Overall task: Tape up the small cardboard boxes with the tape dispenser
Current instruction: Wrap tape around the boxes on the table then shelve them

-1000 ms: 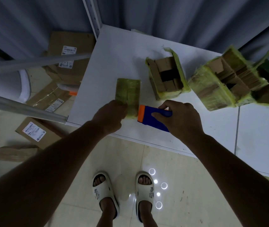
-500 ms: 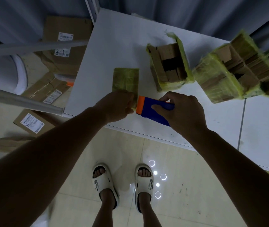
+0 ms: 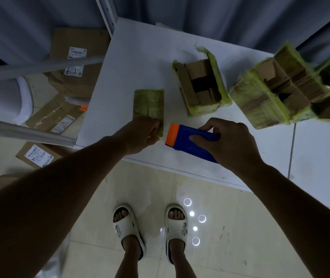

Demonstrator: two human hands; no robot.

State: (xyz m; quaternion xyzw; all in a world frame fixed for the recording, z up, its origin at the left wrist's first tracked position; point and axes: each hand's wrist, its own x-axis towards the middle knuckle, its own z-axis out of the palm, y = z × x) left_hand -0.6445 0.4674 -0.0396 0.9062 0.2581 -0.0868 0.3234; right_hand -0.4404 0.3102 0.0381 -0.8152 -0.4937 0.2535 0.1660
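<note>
A small flat box (image 3: pixel 148 104) wrapped in yellow-green tape lies on the white table (image 3: pixel 140 67). My left hand (image 3: pixel 140 134) grips its near end with curled fingers. My right hand (image 3: pixel 223 142) holds the blue tape dispenser (image 3: pixel 188 140), whose orange head points left and sits a short gap from the box's near right corner. The dispenser's rear part is hidden under my palm.
A bundle of small cardboard boxes bound in yellow tape (image 3: pixel 201 85) stands behind the dispenser, a larger bundle (image 3: pixel 280 89) at the right. Labelled cartons (image 3: pixel 75 63) lie on the floor left of the table, beside metal rails (image 3: pixel 25 131). My feet in white slippers (image 3: pixel 128 231) stand below the table edge.
Both hands keep their grips. The dispenser's orange head has drawn a little to the right, away from the box's near corner. The camera has shifted slightly.
</note>
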